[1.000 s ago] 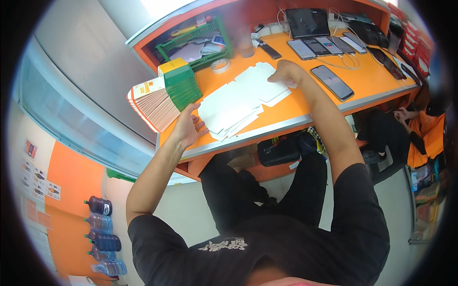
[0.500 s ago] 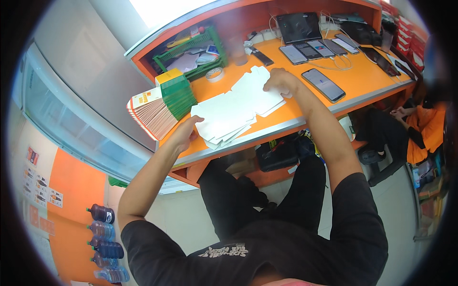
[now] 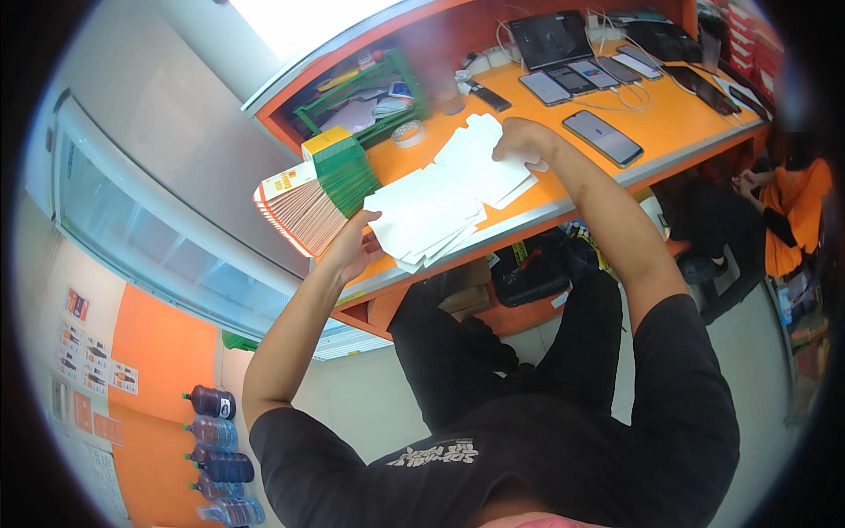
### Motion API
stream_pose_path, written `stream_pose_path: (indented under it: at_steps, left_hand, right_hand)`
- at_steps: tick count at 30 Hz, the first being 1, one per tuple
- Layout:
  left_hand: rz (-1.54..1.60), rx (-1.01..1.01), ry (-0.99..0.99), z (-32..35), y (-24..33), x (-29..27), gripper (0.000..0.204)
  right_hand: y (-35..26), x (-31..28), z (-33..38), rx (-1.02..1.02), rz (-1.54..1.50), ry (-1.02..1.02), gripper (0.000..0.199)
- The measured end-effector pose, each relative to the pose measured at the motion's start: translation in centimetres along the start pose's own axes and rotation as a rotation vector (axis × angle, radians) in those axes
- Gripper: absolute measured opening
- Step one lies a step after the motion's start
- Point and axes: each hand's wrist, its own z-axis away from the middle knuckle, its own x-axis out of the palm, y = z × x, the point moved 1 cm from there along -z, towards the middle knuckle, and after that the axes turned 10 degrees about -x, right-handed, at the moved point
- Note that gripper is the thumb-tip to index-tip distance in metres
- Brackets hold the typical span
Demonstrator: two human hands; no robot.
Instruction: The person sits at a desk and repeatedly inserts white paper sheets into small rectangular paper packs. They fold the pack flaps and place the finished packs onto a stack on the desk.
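Note:
A loose stack of white die-cut cardboard blanks (image 3: 436,198) with notched, tabbed edges lies tilted over the front part of the orange desk. At its near left corner my left hand (image 3: 356,246) is closed, thumb on top and fingers curled below the edge. My right hand (image 3: 526,141) grips the far right end, fingers bent over the card; part of its grip is hidden. Just left of the stack sits a fanned bundle of folded cartons (image 3: 304,211), white and orange, with green and yellow ones (image 3: 343,167) beside it.
Behind the blanks are a tape roll (image 3: 407,134), a green basket (image 3: 361,97) and a dark remote-like object (image 3: 488,96). Several phones (image 3: 603,138) and cables lie to the right before a dark tablet (image 3: 550,40). Water bottles (image 3: 220,466) line the left wall; a person (image 3: 788,211) sits at right.
The whole view has shifted slightly, with most things appearing further right. Both hands keep hold of the blanks, and the left fingers show more below the edge.

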Motion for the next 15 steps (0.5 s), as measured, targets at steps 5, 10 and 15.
stream_pose_path:
  at_steps: [5, 10, 15]
  left_hand:
    - [0.042, 0.062, -0.085, 1.7, -3.4, -1.1, 0.033]
    - [-0.615, 0.013, 0.126, 5.2, -7.7, -4.5, 0.045]
    - [-0.206, -0.024, -0.127, 3.9, -9.7, -1.2, 0.046]
  right_hand:
    - [4.0, -0.9, -1.4, -0.084, 0.326, -0.153, 0.059]
    - [4.1, 0.0, -0.1, -0.158, 0.371, -0.044, 0.066]
    - [5.0, 1.2, -1.5, -0.056, 0.362, -0.040, 0.060]
